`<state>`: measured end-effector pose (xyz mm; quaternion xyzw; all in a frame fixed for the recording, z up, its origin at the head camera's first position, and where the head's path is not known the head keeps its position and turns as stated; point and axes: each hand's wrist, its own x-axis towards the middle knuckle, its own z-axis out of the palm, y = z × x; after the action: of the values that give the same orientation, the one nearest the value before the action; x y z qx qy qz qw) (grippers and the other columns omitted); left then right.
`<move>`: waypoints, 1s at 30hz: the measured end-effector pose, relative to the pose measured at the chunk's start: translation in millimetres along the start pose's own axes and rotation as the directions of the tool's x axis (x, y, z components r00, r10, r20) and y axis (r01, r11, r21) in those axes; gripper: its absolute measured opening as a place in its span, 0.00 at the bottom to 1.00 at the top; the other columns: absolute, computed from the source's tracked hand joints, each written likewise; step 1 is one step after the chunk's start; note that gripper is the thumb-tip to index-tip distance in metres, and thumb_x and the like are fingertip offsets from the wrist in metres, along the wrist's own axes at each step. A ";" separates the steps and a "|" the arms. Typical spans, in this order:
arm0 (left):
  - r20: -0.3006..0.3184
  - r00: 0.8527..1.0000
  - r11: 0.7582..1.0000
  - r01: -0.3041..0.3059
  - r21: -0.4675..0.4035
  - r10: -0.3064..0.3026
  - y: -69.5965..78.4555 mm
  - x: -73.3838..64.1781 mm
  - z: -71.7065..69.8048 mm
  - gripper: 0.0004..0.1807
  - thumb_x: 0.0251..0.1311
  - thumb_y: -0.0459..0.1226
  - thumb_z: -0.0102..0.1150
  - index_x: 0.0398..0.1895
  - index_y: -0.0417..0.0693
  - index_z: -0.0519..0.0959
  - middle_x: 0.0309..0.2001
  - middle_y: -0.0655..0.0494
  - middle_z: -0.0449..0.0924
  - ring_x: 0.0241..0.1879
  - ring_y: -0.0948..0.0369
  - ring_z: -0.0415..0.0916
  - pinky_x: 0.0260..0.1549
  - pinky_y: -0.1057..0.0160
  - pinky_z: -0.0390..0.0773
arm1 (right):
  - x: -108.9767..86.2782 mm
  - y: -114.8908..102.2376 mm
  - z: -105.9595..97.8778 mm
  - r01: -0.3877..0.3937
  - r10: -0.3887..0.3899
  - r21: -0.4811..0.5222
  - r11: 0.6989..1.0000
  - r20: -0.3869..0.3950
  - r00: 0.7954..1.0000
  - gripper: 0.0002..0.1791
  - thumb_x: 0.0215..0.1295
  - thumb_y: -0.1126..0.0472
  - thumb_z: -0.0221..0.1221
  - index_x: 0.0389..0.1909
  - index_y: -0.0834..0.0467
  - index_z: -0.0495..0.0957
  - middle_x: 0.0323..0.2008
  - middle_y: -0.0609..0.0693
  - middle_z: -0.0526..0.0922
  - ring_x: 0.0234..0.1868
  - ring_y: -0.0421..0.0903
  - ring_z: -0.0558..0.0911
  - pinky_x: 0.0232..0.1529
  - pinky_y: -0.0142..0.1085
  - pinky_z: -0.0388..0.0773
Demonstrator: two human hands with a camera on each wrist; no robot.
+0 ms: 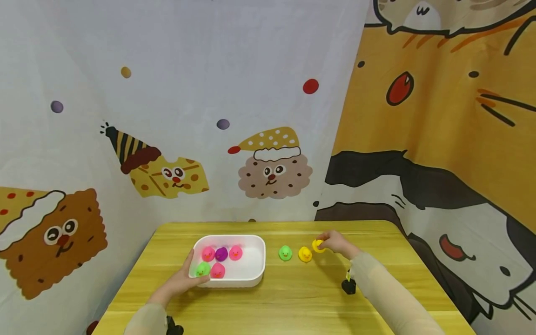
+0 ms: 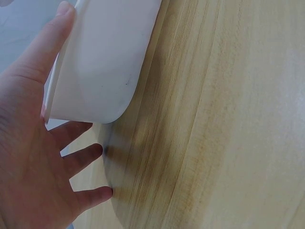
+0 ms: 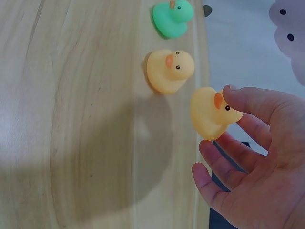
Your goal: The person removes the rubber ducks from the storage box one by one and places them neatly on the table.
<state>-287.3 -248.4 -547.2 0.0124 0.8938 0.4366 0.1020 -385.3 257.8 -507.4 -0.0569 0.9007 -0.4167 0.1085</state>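
A white plastic tub (image 1: pixel 247 278) stands on the table with several rubber ducks inside: pink ones (image 1: pixel 236 252), a purple one (image 1: pixel 221 254) and a green one (image 1: pixel 203 269). My left hand (image 1: pixel 186 274) holds the tub's near left corner, thumb along the front rim and fingers at the left side. In the left wrist view, part of those fingers is hidden behind the tub wall. Right of the tub, my right hand (image 3: pixel 248 143) pinches a yellow rubber duck (image 3: pixel 207 114) by its head. Beside it sit another yellow duck (image 1: pixel 305 254) and a green duck (image 1: pixel 285 253).
The wooden table (image 1: pixel 293 307) has a back edge close to a cartoon-printed cloth (image 1: pixel 268 60). More printed cloth (image 1: pixel 444 139) hangs along the right side. Black devices (image 1: pixel 348 286) are at both wrists.
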 end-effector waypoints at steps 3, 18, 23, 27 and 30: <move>0.002 1.000 1.000 -0.008 -0.002 0.008 -0.8 0.6 0.3 0.65 0.53 0.52 0.69 0.76 0.44 0.29 0.70 0.23 0.44 0.65 0.27 0.52 0.59 0.30 0.56 | -0.8 5.2 -0.3 -0.010 0.010 -0.013 1.000 -0.006 1.000 0.24 0.56 0.66 0.64 0.55 0.70 0.77 0.45 0.57 0.81 0.28 0.48 0.70 0.20 0.32 0.60; 0.011 1.000 1.000 0.007 0.001 -0.007 -1.9 3.0 0.5 0.65 0.53 0.54 0.68 0.76 0.45 0.27 0.72 0.26 0.39 0.67 0.28 0.48 0.59 0.28 0.54 | -2.6 23.1 1.5 -0.061 0.061 0.021 0.998 -0.022 0.998 0.21 0.58 0.67 0.63 0.53 0.68 0.78 0.44 0.56 0.81 0.20 0.43 0.62 0.19 0.33 0.57; 0.014 1.000 1.000 0.017 -0.011 -0.017 -1.0 3.7 0.2 0.65 0.53 0.54 0.68 0.76 0.44 0.28 0.72 0.27 0.39 0.67 0.28 0.47 0.60 0.28 0.53 | -0.5 29.1 4.0 -0.064 0.065 0.023 0.998 -0.042 0.997 0.22 0.56 0.67 0.64 0.53 0.69 0.78 0.44 0.56 0.82 0.16 0.41 0.56 0.18 0.32 0.58; 0.013 1.000 1.000 0.015 -0.020 -0.015 -0.4 3.0 0.2 0.65 0.53 0.53 0.68 0.76 0.43 0.28 0.72 0.26 0.39 0.67 0.28 0.47 0.60 0.28 0.53 | -0.3 32.6 4.8 -0.058 0.058 0.013 0.998 -0.042 0.997 0.22 0.56 0.66 0.65 0.53 0.69 0.79 0.46 0.59 0.81 0.25 0.43 0.68 0.23 0.35 0.67; 0.012 1.000 1.000 0.017 -0.021 -0.017 0.4 2.3 0.3 0.65 0.53 0.53 0.69 0.76 0.43 0.28 0.72 0.26 0.40 0.67 0.28 0.48 0.60 0.28 0.53 | -3.1 33.3 5.7 -0.056 0.056 -0.001 0.998 -0.043 0.998 0.22 0.57 0.66 0.64 0.53 0.68 0.78 0.50 0.63 0.80 0.40 0.49 0.77 0.32 0.41 0.76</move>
<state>-289.5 -247.7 -547.5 0.0064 0.8886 0.4450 0.1113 -381.3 275.8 -535.9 -0.0229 0.9046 -0.4136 0.1008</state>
